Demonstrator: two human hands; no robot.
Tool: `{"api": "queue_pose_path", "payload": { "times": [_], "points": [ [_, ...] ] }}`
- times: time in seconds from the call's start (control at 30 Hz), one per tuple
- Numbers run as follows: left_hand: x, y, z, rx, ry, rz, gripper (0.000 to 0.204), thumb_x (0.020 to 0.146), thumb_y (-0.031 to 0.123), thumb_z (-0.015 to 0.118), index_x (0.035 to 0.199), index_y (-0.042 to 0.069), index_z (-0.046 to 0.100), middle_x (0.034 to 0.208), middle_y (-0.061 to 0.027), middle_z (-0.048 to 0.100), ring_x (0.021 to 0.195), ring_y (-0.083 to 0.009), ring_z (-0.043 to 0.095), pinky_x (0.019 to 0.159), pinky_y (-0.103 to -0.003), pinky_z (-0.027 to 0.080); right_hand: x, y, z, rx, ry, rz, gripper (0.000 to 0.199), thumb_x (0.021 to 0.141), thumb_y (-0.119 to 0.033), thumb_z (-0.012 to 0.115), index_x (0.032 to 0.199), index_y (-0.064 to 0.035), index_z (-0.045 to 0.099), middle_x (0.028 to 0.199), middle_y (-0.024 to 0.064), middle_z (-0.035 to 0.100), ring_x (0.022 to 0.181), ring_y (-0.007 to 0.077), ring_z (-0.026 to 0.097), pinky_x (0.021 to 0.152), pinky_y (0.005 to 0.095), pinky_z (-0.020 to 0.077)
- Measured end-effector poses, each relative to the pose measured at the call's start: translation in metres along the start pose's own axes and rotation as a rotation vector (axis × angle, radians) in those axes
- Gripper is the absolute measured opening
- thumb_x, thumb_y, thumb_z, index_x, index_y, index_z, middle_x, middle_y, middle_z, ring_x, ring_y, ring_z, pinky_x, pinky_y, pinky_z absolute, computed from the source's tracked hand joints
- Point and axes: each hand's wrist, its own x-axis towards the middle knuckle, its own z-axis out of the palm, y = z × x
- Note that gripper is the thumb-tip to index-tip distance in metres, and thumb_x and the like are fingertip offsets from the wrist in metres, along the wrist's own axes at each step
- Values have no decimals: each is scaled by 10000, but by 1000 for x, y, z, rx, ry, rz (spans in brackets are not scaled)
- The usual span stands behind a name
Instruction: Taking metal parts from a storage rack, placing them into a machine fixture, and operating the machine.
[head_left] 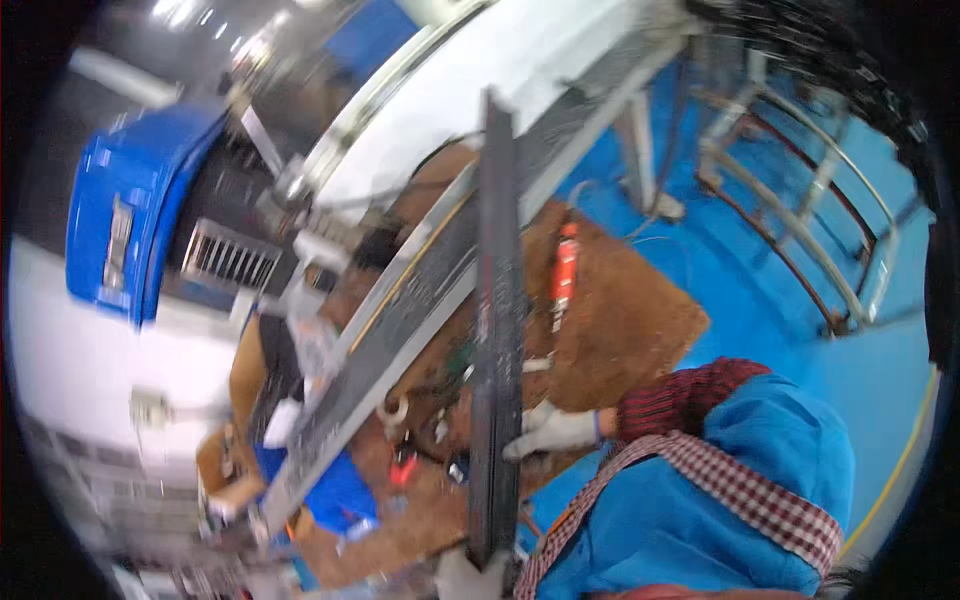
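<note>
A long dark grey metal profile bar (494, 320) stretches up the middle of the view, one end near me and the other reaching out over the table. My right hand (556, 430), in a pale work glove, grips its right side partway along. At the near end, by the lower edge, my left hand (470, 578) is also gloved and closed around the bar, though blurred and partly cut off. Beneath the bar lies another long grey profile (400, 345), running slantwise across the brown worktable (630, 310).
An orange-red tool (566, 265) lies right of the bar. A tape roll (395, 410), a red item (404, 466) and a blue cloth-like thing (340, 498) are on the left. A metal tube frame (800, 190) stands on the blue floor (730, 310). A blue bin-like object (135, 215) is far left.
</note>
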Motion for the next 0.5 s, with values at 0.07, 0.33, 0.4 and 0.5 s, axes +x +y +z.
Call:
{"api": "queue_pose_path", "payload": {
  "times": [0.07, 0.33, 0.4, 0.5],
  "points": [
    [-12, -68, 45, -125, 141, 96, 655, 885, 470, 721, 1393, 79, 588, 1188, -195, 711, 1002, -413, 674, 871, -417, 546, 10, 5, 48, 159, 43, -57, 162, 976, -175, 652, 1097, -76, 694, 878, -15, 681, 735, 72, 565, 596, 224, 472],
    [-33, -26, 67, -672, 112, 405, 629, 939, 473, 655, 1405, 62, 556, 1232, -232, 671, 1095, -426, 645, 899, -465, 526, -78, 33, 48, -426, 495, -338, 235, 885, -263, 653, 951, -37, 657, 732, 25, 627, 579, 196, 530, 539, 322, 445],
    [-13, -17, 57, -589, 143, 429, 615, 901, 423, 724, 1355, 33, 583, 1161, -229, 691, 1006, -409, 666, 883, -442, 536, -118, -19, 73, -467, 610, -234, 271, 900, -286, 663, 927, -17, 669, 727, 31, 627, 590, 189, 538, 552, 326, 457],
    [3, 8, 26, -476, 188, 503, 604, 863, 373, 793, 1305, 4, 610, 1090, -227, 711, 917, -392, 686, 866, -419, 547, -181, -78, 97, -560, 821, -155, 349, 914, -341, 665, 897, 8, 675, 725, 45, 628, 609, 197, 554, 577, 338, 479]
  ]
}}
